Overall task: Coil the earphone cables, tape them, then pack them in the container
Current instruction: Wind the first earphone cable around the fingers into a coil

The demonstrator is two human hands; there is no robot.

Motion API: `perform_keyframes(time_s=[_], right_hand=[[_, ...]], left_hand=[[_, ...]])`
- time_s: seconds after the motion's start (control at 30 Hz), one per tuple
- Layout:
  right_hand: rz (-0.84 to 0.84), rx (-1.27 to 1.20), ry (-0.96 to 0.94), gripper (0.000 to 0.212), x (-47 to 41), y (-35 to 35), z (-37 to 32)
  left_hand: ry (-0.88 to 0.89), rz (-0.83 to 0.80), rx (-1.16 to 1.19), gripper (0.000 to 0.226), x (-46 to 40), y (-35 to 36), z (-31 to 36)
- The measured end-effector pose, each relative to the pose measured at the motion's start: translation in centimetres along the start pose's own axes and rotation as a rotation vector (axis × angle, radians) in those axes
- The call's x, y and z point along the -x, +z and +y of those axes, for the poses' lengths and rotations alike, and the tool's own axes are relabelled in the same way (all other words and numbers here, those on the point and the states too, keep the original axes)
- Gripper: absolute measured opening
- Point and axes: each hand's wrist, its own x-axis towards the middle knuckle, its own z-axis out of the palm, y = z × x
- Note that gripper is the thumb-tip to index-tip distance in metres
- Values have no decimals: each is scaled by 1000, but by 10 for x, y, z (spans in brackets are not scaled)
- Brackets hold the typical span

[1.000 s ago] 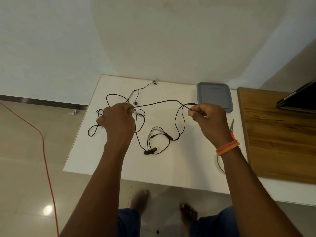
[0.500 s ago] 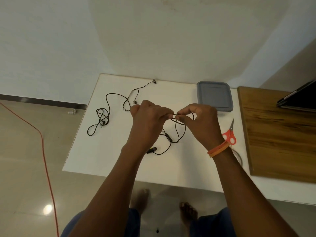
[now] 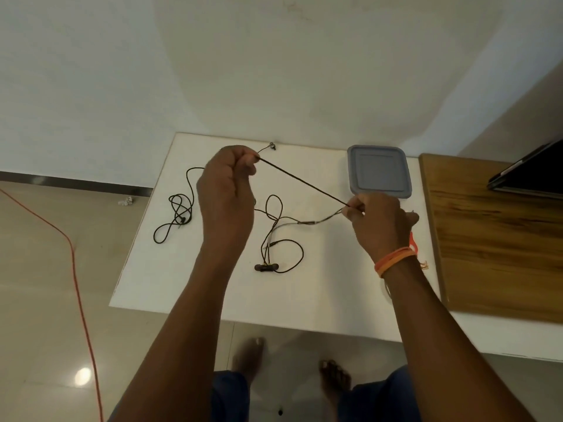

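Stretching one earphone cable (image 3: 303, 181) taut mid-frame.
I pinch it with left hand (image 3: 227, 190) and right hand (image 3: 376, 222), held apart, so it coils untangled.

A white table (image 3: 170, 269) stands against a pale wall (image 3: 274, 71) on a glossy beige tiled floor (image 3: 36, 300).

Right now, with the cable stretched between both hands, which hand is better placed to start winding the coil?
Probably the left hand: it pinches the earphone cable near its free end, while the right hand grips where the slack trails to the white table and can anchor and feed.
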Motion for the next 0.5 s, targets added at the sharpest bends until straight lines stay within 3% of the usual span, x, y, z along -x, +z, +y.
perform_keyframes(time_s=[0.1, 0.17, 0.37, 0.43, 0.5], right_hand=[[91, -39, 19, 10, -2, -4, 0], [54, -138, 45, 11, -4, -3, -1], [-83, -925, 49, 10, -4, -18, -12], [-85, -939, -35, 9, -2, -23, -17], [-81, -853, -132, 6, 2, -22, -24]], left_hand=[[-6, 68, -61, 19, -3, -6, -7], [-46, 76, -156, 18, -5, -6, -10], [-318, -218, -750, 30, -1, -7, -37], [-326, -277, -757, 46, 4, 0, -35], [-186, -297, -527, 63, 7, 11, -24]])
